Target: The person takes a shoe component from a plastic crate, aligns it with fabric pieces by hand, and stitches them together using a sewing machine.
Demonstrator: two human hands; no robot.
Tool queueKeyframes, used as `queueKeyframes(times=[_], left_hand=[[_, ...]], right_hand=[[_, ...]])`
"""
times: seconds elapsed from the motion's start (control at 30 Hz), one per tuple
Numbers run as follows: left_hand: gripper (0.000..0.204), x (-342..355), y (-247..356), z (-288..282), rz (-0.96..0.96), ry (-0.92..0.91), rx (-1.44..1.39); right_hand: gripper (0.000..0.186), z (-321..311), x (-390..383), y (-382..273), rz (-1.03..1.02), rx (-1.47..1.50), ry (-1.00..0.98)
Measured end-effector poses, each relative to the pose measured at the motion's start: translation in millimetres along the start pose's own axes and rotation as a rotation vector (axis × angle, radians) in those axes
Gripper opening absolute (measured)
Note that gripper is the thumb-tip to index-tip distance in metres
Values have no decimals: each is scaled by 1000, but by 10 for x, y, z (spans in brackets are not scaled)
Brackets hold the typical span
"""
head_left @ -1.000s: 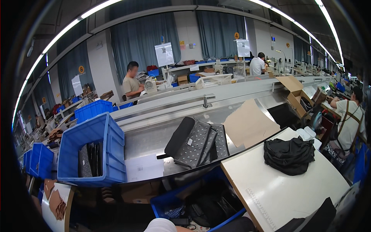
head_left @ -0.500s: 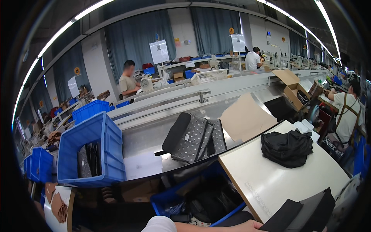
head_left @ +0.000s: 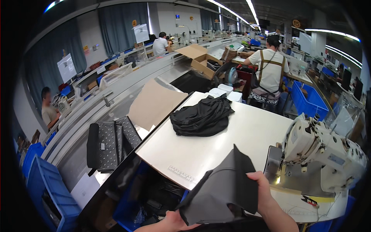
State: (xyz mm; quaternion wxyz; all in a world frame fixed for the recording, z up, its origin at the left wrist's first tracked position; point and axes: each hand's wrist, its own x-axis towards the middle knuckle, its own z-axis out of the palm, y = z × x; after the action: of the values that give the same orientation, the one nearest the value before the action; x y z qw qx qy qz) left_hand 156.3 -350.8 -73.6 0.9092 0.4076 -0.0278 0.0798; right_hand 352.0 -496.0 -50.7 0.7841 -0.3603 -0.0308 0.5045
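Left hand closed on the lower left corner of a dark grey panel; right hand pinching its right edge, thumb uppermost. Panel bent, one corner peaked, held over the near edge of the white tabletop. Beyond: black cloth bundle. Right: sewing machine (bright spot beneath). Workshop: curtains, co-worker.

The dark panel hides some fingers of the right grip; the lower edge crops both forearms.
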Motion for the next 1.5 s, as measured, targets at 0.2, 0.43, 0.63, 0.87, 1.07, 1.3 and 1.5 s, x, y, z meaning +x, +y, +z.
queueKeyframes(times=[0.2, 0.43, 0.63, 0.87, 1.07, 1.3, 1.5], left_hand=[[100, 44, 86, -58, 86, 205, -124], [78, 270, -44, 612, 235, 195, -62], [66, -182, 120, 535, -78, 319, 417], [48, -266, 1184, 142, 493, -1264, 124], [71, 107, 481, 123, -128, -21, 895], [18, -141, -90, -220, -392, -96, 899], [42, -141, -39, -130, -310, 8, 1111]], right_hand=[[25, -40, -581, -202, -162, -1313, 189], [52, 294, -651, 65, -996, -1222, -130], [39, 186, -914, 242, -529, -762, -127], [34, -135, -845, 504, -382, -945, -200], [42, -475, -648, 817, -463, -1322, -332], [36, -575, -829, 845, -192, -1104, -229], [33, -695, -976, 1129, -504, -1072, 79]])
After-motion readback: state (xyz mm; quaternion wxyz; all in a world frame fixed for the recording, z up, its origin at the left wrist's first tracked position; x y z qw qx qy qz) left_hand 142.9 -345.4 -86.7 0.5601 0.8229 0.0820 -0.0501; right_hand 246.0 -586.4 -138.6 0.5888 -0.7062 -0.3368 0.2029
